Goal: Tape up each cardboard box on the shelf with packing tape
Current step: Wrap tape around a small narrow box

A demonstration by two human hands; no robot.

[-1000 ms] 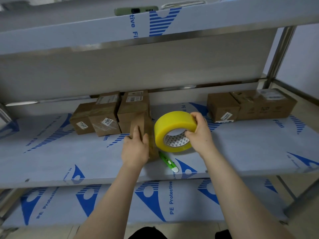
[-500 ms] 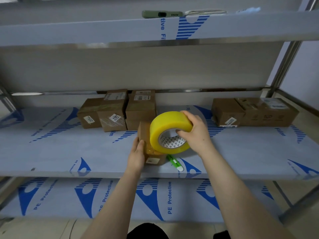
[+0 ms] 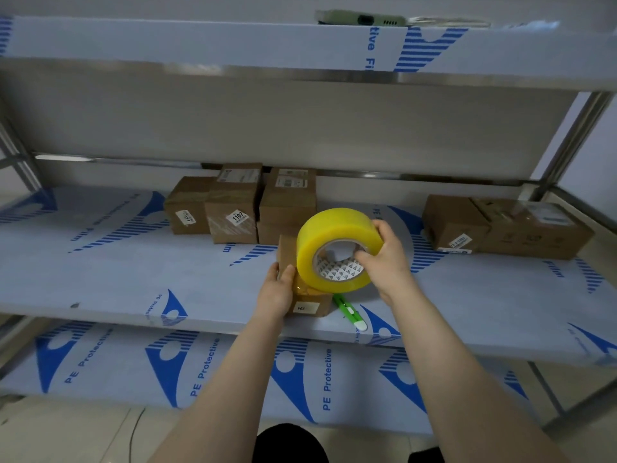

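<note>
Middle shelf [image 3: 100, 279], covered in blue-printed white film. Box [image 3: 309, 300], small and brown, stands near the front edge at centre, with a white label on its near face. Left hand [image 3: 275, 292] lies flat against the box's left side, fingers straight and pressed to the cardboard, not curled round it. Right hand [image 3: 384, 262] grips the roll [image 3: 330, 238] of yellow tape: thumb inside the core, fingers over the outer rim. Roll is held on edge, tilted, its lower rim down on the box top; a glossy patch shows on the cardboard just beneath it. Cannot tell whether the tape end is stuck down. Green cutter [image 3: 349, 310] lies on the shelf just right of the box, white tip toward the front. Left boxes [image 3: 233, 208] are clustered at the back, directly behind the box. Right boxes [image 3: 500, 228] sit well apart, toward the right post. Phone [image 3: 364, 19] lies on the top shelf.
</note>
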